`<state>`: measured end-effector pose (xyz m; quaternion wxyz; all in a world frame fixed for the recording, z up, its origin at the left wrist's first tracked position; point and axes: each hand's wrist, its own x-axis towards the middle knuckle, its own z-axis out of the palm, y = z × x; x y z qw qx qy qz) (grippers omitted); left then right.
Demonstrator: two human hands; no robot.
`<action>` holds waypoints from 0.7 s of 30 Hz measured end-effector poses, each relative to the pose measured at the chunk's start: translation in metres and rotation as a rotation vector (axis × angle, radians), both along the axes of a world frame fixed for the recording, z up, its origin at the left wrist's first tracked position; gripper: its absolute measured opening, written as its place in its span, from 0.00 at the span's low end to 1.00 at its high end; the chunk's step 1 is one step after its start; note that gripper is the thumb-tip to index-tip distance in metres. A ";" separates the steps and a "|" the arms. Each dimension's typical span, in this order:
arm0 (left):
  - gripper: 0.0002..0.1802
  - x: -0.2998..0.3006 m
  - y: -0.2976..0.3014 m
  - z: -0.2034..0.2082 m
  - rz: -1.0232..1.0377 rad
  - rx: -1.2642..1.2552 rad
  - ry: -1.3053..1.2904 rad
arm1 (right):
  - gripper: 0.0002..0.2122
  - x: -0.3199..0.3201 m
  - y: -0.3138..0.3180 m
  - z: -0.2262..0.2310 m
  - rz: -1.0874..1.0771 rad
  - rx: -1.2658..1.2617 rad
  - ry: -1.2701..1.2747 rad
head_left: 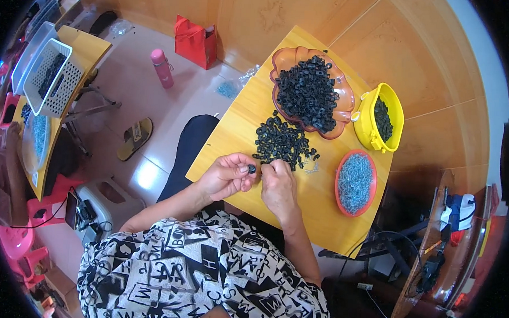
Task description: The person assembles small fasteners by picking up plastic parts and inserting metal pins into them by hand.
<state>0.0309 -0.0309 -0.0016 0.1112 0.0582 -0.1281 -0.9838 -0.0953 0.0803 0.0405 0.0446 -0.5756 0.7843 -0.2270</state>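
A small black plastic part [251, 169] is pinched between the thumb and fingers of my left hand [227, 176], over the near edge of the yellow wooden table [233, 137]. Close beside it on the right, my right hand [279, 191] has its fingers pressed together at the near edge of a loose pile of black parts [282, 142]. What those fingers hold, if anything, is hidden. A few thin clear pieces [310, 166] lie by the pile. Behind it, a shell-shaped amber tray [346, 94] bears a heap of larger black parts [307, 92].
At the right stand a yellow bucket [370, 129] with black parts and a red-rimmed bowl [338, 191] of thin clear-blue pieces. Leftward are a pink bottle [162, 70], red bag [196, 43], sandal [135, 139], grey stool [110, 201] and another table with a white basket [63, 85], where a person sits.
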 end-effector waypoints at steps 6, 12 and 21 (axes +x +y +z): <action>0.11 0.000 0.002 0.001 0.002 -0.037 -0.023 | 0.06 0.003 0.006 0.006 -0.034 -0.132 -0.087; 0.11 -0.003 0.007 -0.002 0.055 -0.106 -0.047 | 0.05 -0.003 0.021 0.011 -0.301 -0.261 -0.907; 0.10 -0.002 0.006 0.001 0.033 -0.133 -0.090 | 0.05 0.014 0.009 0.025 -0.312 -0.296 -1.248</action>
